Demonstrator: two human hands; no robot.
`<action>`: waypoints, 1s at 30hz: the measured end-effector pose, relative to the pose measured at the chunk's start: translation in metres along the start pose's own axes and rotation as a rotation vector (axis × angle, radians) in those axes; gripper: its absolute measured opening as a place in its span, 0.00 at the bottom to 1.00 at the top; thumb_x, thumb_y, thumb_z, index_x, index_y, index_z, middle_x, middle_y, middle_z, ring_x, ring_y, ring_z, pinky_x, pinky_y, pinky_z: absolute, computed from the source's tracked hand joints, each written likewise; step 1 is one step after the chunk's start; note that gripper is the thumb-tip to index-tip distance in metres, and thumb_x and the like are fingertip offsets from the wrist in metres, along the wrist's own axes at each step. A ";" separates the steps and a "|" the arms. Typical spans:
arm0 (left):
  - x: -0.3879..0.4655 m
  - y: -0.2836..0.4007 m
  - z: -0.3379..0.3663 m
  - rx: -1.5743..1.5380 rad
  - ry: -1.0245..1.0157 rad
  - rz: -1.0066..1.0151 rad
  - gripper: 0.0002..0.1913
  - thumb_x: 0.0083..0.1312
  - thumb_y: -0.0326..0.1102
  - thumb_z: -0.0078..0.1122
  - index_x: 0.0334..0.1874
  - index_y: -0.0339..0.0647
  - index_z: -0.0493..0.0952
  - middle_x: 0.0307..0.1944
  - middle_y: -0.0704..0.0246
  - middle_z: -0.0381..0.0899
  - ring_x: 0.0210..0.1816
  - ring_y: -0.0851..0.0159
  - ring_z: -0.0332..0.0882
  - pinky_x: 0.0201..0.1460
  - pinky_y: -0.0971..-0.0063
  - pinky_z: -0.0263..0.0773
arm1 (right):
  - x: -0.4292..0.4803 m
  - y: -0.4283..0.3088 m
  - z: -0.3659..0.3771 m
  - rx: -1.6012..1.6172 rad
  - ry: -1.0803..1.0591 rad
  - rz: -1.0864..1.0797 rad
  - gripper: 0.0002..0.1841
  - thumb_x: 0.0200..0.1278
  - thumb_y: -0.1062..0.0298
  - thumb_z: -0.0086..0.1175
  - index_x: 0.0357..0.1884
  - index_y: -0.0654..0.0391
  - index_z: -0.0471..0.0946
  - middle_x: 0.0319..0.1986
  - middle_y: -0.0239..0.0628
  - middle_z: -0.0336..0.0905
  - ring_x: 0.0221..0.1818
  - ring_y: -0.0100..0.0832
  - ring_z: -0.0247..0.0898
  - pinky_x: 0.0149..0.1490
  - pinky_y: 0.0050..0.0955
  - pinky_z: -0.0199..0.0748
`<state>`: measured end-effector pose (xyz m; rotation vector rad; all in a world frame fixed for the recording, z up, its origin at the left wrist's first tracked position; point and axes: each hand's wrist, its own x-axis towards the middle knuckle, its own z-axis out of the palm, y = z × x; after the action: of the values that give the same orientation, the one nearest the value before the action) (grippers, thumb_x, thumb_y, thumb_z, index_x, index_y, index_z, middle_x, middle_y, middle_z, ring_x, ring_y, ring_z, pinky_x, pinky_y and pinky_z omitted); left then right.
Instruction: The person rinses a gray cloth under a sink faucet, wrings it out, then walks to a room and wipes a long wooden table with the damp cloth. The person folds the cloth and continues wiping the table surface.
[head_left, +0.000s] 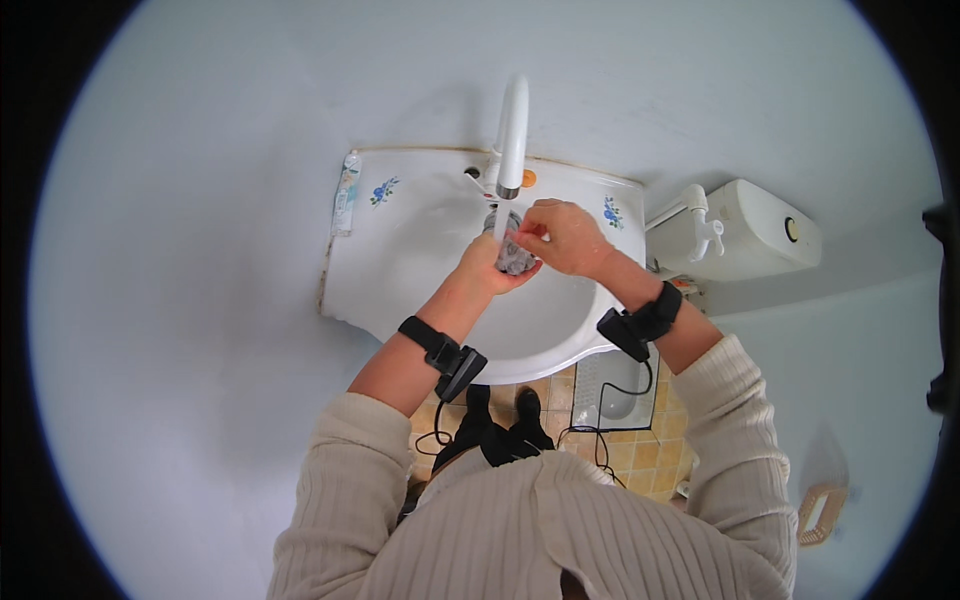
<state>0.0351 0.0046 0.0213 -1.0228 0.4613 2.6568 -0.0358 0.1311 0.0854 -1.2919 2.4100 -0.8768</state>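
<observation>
Water runs from the white gooseneck faucet (513, 142) onto a wet grey bundle (515, 257), perhaps cloth or mesh, over the white washbasin (420, 277). My left hand (487, 264) cups the bundle from below and the left, under the stream. Close above its right side is my right hand (564, 234), thumb and fingertips bent together at the bundle's edge; whether they pinch some of it is not clear. Both wrists wear black straps with small cabled devices.
A toothpaste-like tube (346, 195) lies on the basin's left rim. An orange round item (529, 178) sits behind the faucet. To the right are a white cistern (772, 232), a plastic tap (705, 229) and a squat toilet (619, 390). Black cables hang near my legs.
</observation>
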 end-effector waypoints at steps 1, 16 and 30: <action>-0.002 0.000 0.002 -0.006 0.038 -0.010 0.12 0.61 0.36 0.49 0.47 0.44 0.68 0.45 0.64 0.71 0.47 0.60 0.70 0.49 0.61 0.71 | -0.006 0.004 -0.010 0.023 -0.072 0.065 0.11 0.51 0.61 0.57 0.24 0.60 0.77 0.33 0.42 0.74 0.34 0.40 0.71 0.41 0.33 0.70; -0.037 -0.001 -0.029 0.073 0.374 -0.049 0.17 0.57 0.30 0.53 0.49 0.41 0.66 0.47 0.59 0.68 0.46 0.56 0.69 0.47 0.57 0.71 | -0.080 -0.058 -0.112 0.823 -0.135 -0.192 0.25 0.41 0.88 0.43 0.42 0.54 0.78 0.44 0.41 0.66 0.52 0.36 0.58 0.60 0.35 0.54; -0.044 0.005 -0.037 0.169 0.434 -0.063 0.19 0.54 0.23 0.51 0.49 0.35 0.63 0.46 0.57 0.67 0.45 0.56 0.68 0.47 0.59 0.71 | -0.080 -0.122 -0.116 1.062 -0.341 -0.734 0.13 0.39 0.81 0.48 0.31 0.61 0.76 0.34 0.41 0.71 0.44 0.37 0.63 0.52 0.34 0.60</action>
<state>0.0874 -0.0195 0.0264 -1.5317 0.7110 2.2871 0.0328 0.1905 0.2485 -1.5896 0.8564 -1.6091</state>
